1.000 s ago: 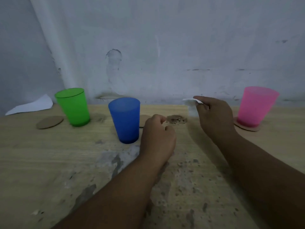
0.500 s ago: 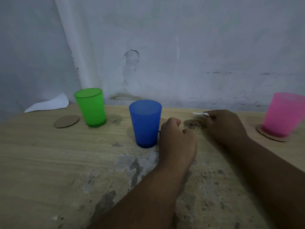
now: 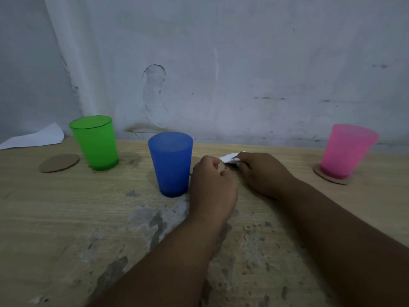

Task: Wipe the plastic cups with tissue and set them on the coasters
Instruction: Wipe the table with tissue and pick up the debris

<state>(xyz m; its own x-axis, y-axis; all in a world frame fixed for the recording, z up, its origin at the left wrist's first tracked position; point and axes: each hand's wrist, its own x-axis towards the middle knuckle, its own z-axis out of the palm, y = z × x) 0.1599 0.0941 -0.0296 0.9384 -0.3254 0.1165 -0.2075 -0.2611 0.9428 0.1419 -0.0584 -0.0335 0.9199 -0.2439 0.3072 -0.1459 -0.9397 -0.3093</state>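
Note:
A blue plastic cup [image 3: 171, 163] stands upright on the bare wooden table [image 3: 66, 218], mid-left. My left hand [image 3: 212, 187] rests just right of it in a fist, empty. My right hand [image 3: 261, 173] lies low on the table and pinches a small white tissue [image 3: 230, 158]. A green cup [image 3: 95, 142] stands at the far left beside a bare round cardboard coaster [image 3: 59, 162]. A pink cup [image 3: 347, 150] sits on its own coaster [image 3: 332, 176] at the far right. Behind the blue cup and my left hand a third coaster [image 3: 195, 161] is mostly hidden.
A grey scuffed wall [image 3: 221, 74] rises right behind the table's back edge. A white sheet of paper [image 3: 35, 137] lies at the far left corner. Worn, flaking patches mark the table's front middle.
My right hand has dropped from above the table down onto it, still pinching the tissue. The view has shifted left, so the cups sit further right in frame.

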